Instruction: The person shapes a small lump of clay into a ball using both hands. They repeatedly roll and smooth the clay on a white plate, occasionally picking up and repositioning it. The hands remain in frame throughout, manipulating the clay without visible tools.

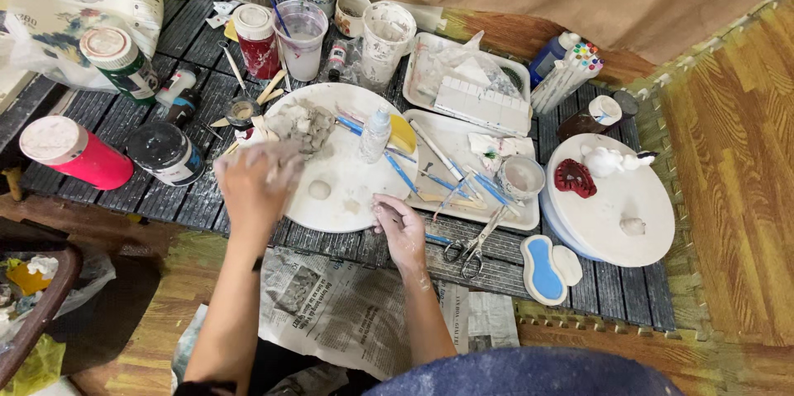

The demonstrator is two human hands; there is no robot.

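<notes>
My left hand (255, 183), smeared with pale clay and blurred, hovers over the left edge of a round white board (351, 189), its fingers curled; whether it holds clay I cannot tell. A lump of grey clay (304, 124) lies just beyond it on the board. A small clay ball (319, 189) sits near the board's middle. My right hand (400, 229) rests at the board's near right rim, pinching a thin tool (385, 210). A small white bottle (375, 134) stands on the board.
Paint jars (78, 154) and cups (301, 37) crowd the back left. A white tray (463, 152) holds tools and a small cup (519, 177). Scissors (473, 243) lie at its near edge. A round white board (612, 201) at right carries small figures. Newspaper (347, 305) covers my lap.
</notes>
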